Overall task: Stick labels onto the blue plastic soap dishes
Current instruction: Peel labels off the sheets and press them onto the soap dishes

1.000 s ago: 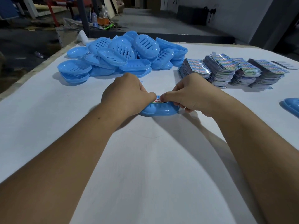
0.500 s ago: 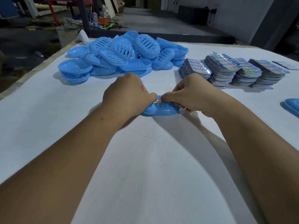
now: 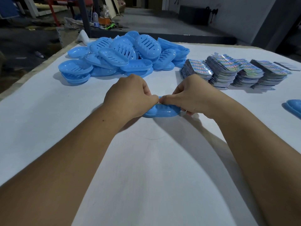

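Blue plastic, one soap dish [image 3: 161, 112] lies on the tabletop [image 3: 146, 160] under both hands. Left hand [image 3: 130, 97] and right hand [image 3: 192, 97] have fingers [image 3: 167, 100] curled on it, thumbs meeting over a barely visible label [image 3: 158, 103]. Likely pressing it flat; next, set this dish aside.

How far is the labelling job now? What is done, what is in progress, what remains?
Possibly done: one dish lies apart at the right edge; no label is visible on it. In hand: left hand and right hand hold a dish, thumbs on a label. Left: the pile of dishes and the label stacks.
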Demonstrator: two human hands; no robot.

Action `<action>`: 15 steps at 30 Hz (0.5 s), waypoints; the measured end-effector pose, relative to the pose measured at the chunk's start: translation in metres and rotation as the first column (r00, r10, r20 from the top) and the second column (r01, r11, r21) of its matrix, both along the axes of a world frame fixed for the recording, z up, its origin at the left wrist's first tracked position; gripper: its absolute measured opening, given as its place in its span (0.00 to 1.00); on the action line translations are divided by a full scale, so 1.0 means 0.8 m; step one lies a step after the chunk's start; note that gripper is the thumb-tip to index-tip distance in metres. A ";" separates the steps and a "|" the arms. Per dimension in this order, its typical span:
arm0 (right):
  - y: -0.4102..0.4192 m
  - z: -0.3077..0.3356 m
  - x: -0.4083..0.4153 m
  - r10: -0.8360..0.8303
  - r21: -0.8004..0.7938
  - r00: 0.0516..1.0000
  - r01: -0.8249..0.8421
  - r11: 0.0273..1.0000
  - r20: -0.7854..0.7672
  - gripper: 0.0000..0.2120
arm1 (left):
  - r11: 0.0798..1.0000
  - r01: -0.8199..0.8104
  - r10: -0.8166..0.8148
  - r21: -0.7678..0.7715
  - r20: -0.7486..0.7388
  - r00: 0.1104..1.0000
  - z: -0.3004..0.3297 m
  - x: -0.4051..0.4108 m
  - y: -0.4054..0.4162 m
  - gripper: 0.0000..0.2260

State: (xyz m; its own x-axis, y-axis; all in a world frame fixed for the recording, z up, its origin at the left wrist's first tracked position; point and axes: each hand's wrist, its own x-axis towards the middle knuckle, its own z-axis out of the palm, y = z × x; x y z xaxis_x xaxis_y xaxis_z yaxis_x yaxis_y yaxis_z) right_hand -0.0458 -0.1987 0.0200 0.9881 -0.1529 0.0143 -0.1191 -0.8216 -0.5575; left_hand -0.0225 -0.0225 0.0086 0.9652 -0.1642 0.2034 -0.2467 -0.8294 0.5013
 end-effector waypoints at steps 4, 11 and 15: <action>-0.001 0.000 0.001 -0.006 -0.009 1.000 0.006 1.000 -0.003 0.27 | 1.000 0.005 -0.004 -0.013 0.032 0.999 -0.002 0.003 0.004 0.14; -0.009 -0.002 0.003 0.009 0.089 0.992 0.002 0.996 -0.122 0.31 | 0.999 0.008 -0.008 -0.039 -0.001 1.000 -0.006 0.008 0.006 0.16; -0.009 -0.004 0.005 0.016 0.115 0.993 -0.003 0.993 -0.119 0.27 | 0.999 0.008 -0.007 -0.035 0.022 1.000 -0.007 0.009 0.007 0.15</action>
State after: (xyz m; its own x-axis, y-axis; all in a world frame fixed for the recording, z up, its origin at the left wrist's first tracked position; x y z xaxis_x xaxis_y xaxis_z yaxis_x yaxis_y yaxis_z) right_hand -0.0419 -0.2060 0.0166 0.9831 -0.1373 -0.1207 -0.1828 -0.7545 -0.6303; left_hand -0.0156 -0.0173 0.0030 0.9593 -0.1640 0.2300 -0.2642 -0.8094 0.5245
